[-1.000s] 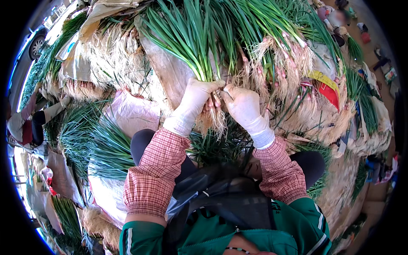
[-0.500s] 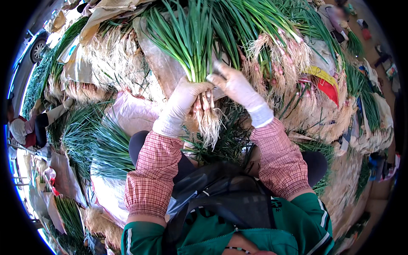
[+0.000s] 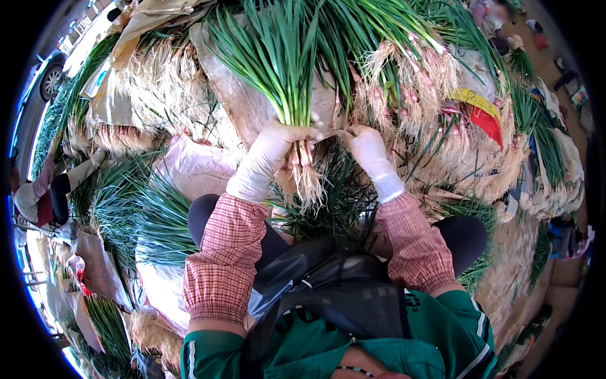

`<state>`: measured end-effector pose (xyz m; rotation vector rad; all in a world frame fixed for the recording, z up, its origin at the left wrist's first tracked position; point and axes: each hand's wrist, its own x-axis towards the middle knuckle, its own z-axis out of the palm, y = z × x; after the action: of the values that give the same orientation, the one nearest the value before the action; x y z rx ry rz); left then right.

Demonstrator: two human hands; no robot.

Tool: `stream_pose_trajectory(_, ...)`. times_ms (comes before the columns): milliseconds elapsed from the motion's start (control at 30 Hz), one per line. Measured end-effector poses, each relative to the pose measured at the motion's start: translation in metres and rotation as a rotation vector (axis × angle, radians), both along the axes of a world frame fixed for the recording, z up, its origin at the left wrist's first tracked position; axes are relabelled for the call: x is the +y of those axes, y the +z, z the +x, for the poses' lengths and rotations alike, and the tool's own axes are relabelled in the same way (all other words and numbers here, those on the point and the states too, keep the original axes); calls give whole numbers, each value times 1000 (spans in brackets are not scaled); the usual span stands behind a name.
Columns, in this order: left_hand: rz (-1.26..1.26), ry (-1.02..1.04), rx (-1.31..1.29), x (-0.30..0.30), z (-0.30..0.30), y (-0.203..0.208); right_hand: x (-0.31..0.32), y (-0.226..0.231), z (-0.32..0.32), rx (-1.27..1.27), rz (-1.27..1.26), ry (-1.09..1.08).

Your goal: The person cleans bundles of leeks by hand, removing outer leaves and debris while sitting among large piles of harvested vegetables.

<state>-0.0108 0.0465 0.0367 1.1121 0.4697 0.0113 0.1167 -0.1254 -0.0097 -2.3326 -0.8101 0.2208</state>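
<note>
Holding spring onion bunch (image 3: 293, 95), qty 1: L. hand (image 3: 274, 145). Clock dirs. taken fr. bunch.

Item 1, bunch: raised in front of wearer, abt. upright in view; green leaves fan out twd. 11–12 o'clock, pinkish-white bulbs & pale roots (image 3: 303, 183) hang twd. 6.

Item 2, L. hand: wht. glove, at 7 o'clock; grip closed rd. stems just above bulbs, thumb side twd. 3.

Item 3, R. hand (image 3: 368, 145): wht. glove, betw. 3 & 4 o'clock, near but apart fr. bulbs; fingertips drawn in, pointing twd. bunch; can't tell if grip has anything pinched.

Item 4, sheet (image 3: 230, 104), brownish-wht.: behind bunch, shows at 10 o'clock.

Item 5, loose greens (image 3: 334, 189): below hands, 5 o'clock.

Item 6, onion pile (image 3: 413, 76), roots showing: 2 o'clock.

Item 7, red-&-yellow wrapper (image 3: 486, 120): 3 o'clock, lying amg. roots.

Item 8, root-fringed stack (image 3: 167, 79), pale: 10 o'clock.

Item 9, pinkish sheet (image 3: 196, 167): 8 o'clock; green sheaf (image 3: 164, 218) just beyond, betw. 7 & 8.

Item 10, blk. apron (image 3: 341, 265) on wearer: 6 o'clock.

Far out: seated co-worker (image 3: 38, 199) betw. 8 & 9; vehicle wheel (image 3: 52, 82) betw. 9 & 10; 2nd person (image 3: 489, 25), blurred, 2 o'clock.
</note>
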Motion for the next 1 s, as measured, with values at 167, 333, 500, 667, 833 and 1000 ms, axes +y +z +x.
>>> stream_pose_trajectory(167,120,54,-30,-14,7,-14,1,6,-45,-250,194,255)
stream_pose_trajectory(333,162,157,69,-11,3,8,-13,11,-28,-146,263,50)
stream_pose_trajectory(500,230,60,16,-10,-2,10,12,7,-16,15,432,256)
stream_pose_trajectory(667,267,104,-25,4,-7,1,0,2,-27,82,124,290)
stream_pose_trajectory(833,264,120,-26,7,-6,9,-62,-47,-38,-20,-430,780)
stream_pose_trajectory(1000,162,85,-18,5,-4,6,-21,-8,1,131,-41,-21)
